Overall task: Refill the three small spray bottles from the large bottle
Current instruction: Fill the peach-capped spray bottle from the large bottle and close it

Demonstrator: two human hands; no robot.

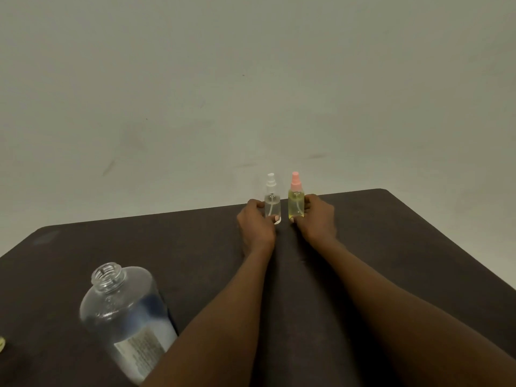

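Observation:
Two small spray bottles stand upright side by side near the table's far edge. The clear one with a white sprayer is gripped low down by my left hand. The yellowish one with a pink sprayer is gripped by my right hand. Both sprayer tops are on. The large clear bottle stands at the near left with its cap off and its mouth open; my left forearm hides its lower right side. A third small bottle is not in view.
The dark table ends just behind the two small bottles, with a plain pale wall beyond. A small yellowish object shows at the left frame edge. The table's right corner lies at the far right.

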